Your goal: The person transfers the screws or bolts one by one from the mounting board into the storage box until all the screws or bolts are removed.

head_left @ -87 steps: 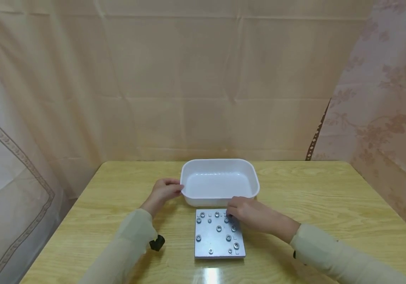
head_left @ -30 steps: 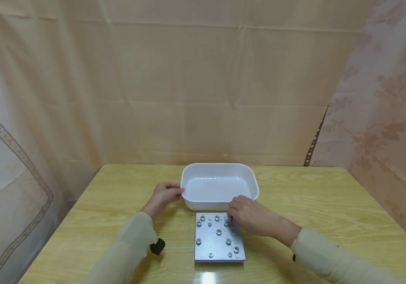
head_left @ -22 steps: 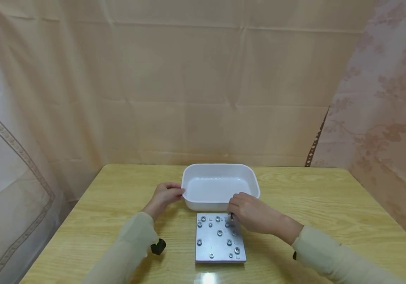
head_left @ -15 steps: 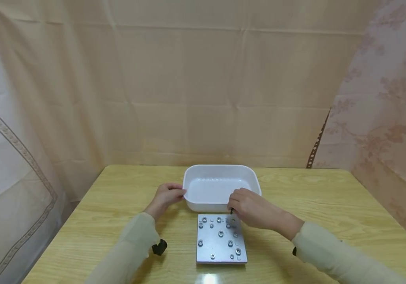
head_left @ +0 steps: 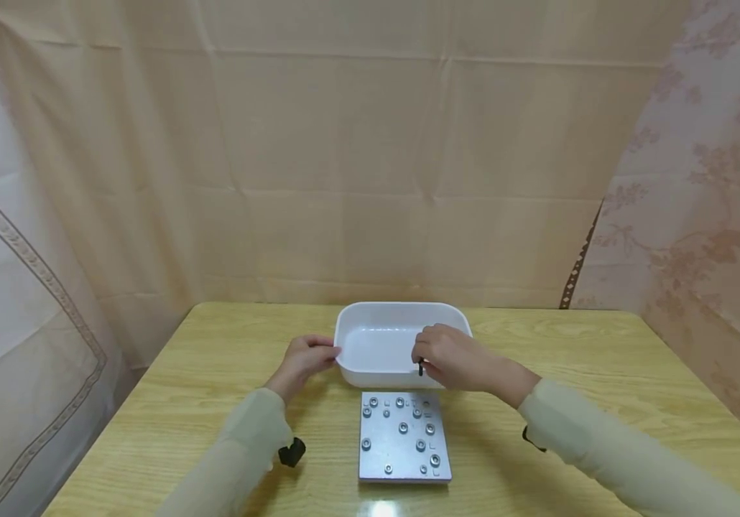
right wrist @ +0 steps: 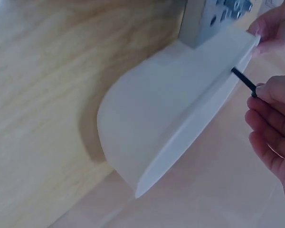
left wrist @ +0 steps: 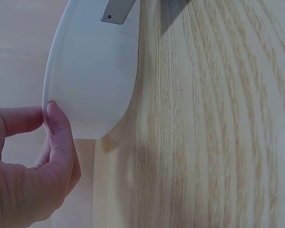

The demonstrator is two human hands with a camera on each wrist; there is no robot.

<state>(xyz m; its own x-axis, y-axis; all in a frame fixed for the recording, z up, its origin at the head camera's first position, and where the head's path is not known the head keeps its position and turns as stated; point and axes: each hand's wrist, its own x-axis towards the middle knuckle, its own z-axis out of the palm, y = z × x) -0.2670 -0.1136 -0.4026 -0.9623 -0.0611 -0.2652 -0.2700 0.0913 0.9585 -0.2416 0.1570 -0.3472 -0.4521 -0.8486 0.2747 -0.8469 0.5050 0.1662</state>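
Right hand (head_left: 450, 355): thumb and fingertip are nearly together, parted only by the screw's head end they pinch; the other fingers curl loosely beside them.
Black screw (right wrist: 244, 82): held at its head by that pinch, threaded end slanting away from the fingertips toward the dish's near rim; whether its tip touches the rim cannot be told.
Left hand (head_left: 305, 359): thumb and fingers pinch the dish's left edge, one to each side of the thin wall.
White dish (head_left: 376, 379): beside the right-hand pinch, its mouth just beyond the screw, its left edge in the other hand's grip.
Metal block (head_left: 389, 456): toward the body from the right-hand pinch, near the dish; bolts (head_left: 403, 428) stand across its top.
Screw handling: a pinch at the head seems sound; it would be best to lift the tip clear of the rim, as a knock could twist the screw loose.
Dish steadying: light, even left-hand pressure should suffice; squeezing or pulling might shift it.
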